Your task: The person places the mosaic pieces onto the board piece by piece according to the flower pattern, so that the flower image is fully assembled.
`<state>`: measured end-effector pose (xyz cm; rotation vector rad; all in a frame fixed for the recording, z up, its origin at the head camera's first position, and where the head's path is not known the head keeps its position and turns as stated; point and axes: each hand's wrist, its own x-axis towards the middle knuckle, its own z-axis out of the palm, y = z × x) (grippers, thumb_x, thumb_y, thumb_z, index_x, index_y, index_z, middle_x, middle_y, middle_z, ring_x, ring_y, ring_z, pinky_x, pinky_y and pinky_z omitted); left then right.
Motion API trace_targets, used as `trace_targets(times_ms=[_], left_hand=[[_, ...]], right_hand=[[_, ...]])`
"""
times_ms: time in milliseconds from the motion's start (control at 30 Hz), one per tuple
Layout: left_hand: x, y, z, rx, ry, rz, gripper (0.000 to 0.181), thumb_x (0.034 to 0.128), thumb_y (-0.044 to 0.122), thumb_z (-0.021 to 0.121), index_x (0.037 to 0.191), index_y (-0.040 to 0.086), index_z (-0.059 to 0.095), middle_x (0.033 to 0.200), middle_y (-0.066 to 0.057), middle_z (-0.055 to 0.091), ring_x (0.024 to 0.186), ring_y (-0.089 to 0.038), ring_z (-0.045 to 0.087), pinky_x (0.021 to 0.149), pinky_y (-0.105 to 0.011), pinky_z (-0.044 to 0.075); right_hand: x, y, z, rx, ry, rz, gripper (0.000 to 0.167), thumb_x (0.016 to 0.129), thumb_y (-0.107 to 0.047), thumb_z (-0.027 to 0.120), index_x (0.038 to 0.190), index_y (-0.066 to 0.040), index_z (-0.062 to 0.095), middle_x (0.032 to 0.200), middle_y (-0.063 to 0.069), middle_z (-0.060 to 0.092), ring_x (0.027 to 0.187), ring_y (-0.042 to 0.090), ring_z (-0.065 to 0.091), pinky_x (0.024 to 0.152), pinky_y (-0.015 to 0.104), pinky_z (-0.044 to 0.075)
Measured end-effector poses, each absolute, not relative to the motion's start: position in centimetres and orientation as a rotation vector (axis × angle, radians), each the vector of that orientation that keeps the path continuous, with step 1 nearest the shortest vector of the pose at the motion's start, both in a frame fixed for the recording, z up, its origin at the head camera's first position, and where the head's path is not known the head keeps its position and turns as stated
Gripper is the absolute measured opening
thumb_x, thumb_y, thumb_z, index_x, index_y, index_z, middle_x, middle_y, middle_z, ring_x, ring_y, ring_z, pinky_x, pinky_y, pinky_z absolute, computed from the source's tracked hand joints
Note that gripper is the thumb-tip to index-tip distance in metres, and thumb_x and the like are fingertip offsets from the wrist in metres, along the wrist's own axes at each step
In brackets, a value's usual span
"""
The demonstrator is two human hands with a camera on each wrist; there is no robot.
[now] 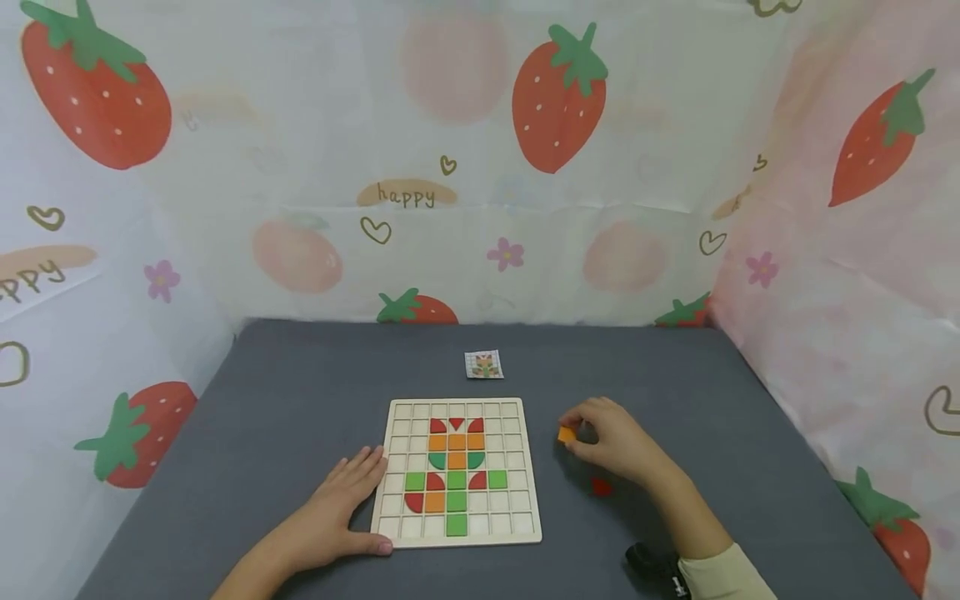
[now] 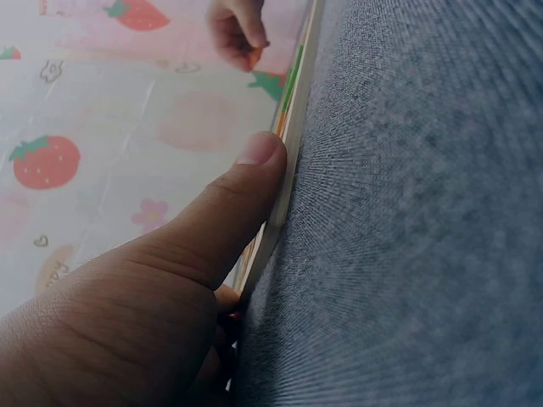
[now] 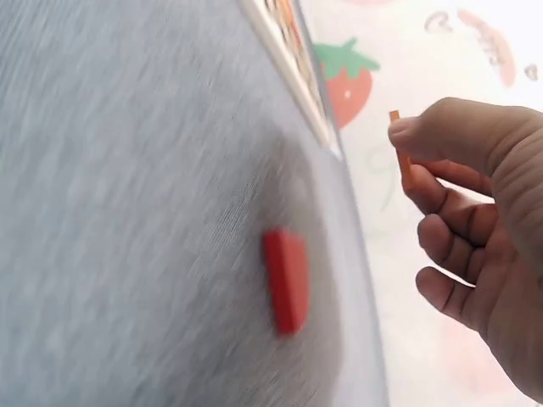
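Observation:
A square wooden grid board (image 1: 510, 525) lies on the table, with red, orange and green tiles set in some cells in a flower-like pattern. My left hand (image 1: 337, 508) rests against its left side, fingers spread along the edge and thumb (image 2: 263, 157) on the near-left corner. To the right of the board, my right hand (image 1: 611, 442) pinches an orange square tile (image 1: 566, 434) between thumb and fingertips, lifted off the table in the right wrist view. Below that hand lies a loose red tile (image 3: 287, 280) with a curved side.
Behind the board lies a small printed card (image 1: 484, 364) showing a similar coloured pattern. A black object (image 1: 648, 562) is beside the right sleeve (image 1: 727, 575). Strawberry-printed cloth (image 1: 480, 250) hangs around the back and sides of the grey table (image 1: 330, 358).

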<state>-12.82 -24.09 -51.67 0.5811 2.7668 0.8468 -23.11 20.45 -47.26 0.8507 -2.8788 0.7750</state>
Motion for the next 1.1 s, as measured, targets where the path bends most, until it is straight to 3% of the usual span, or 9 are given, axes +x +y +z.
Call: trace_targets(times_ms=[233, 533, 767, 1100], left_hand=[[-12.6, -24.2, -51.9, 0.581, 2.761, 0.867, 0.123, 0.0726, 0.075, 0.075, 0.163, 0.007, 0.027, 0.172, -0.007, 0.017, 0.159, -0.032, 0.008, 0.126, -0.059, 0.005], [-12.7, -24.1, -51.8, 0.573, 2.773, 0.835, 0.124, 0.0712, 0.078, 0.074, 0.162, 0.007, 0.028, 0.171, -0.006, 0.018, 0.159, -0.032, 0.009, 0.126, -0.06, 0.006], [-12.7, -24.2, -51.7, 0.575, 2.774, 0.833, 0.124, 0.0708, 0.077, 0.075, 0.162, 0.007, 0.029, 0.171, -0.006, 0.018, 0.159, -0.032, 0.009, 0.126, -0.06, 0.006], [-12.7, -24.1, -51.7, 0.57, 2.769, 0.829, 0.125, 0.0708, 0.078, 0.074, 0.162, 0.007, 0.028, 0.171, -0.006, 0.018, 0.159, -0.031, 0.01, 0.126, -0.06, 0.007]], right_hand=[[-22.4, 18.0, -45.6, 0.93, -2.825, 0.819, 0.025, 0.088, -0.022, 0.083, 0.111, -0.023, 0.073, 0.108, -0.011, 0.068, 0.101, 0.021, 0.061, 0.085, 0.038, 0.054], [-21.3, 14.3, -44.3, 1.067, -2.853, 0.788, 0.027, 0.088, -0.021, 0.082, 0.114, -0.017, 0.074, 0.107, -0.009, 0.069, 0.1, 0.023, 0.06, 0.084, 0.036, 0.053], [-20.5, 12.2, -44.3, 1.185, -2.821, 0.781, 0.022, 0.088, -0.02, 0.081, 0.11, -0.019, 0.076, 0.098, -0.013, 0.068, 0.101, 0.022, 0.06, 0.091, 0.04, 0.05], [-19.7, 10.8, -45.9, 1.251, -2.84, 0.805, 0.016, 0.089, -0.022, 0.08, 0.105, -0.02, 0.078, 0.102, -0.013, 0.071, 0.101, 0.013, 0.06, 0.096, 0.038, 0.051]])
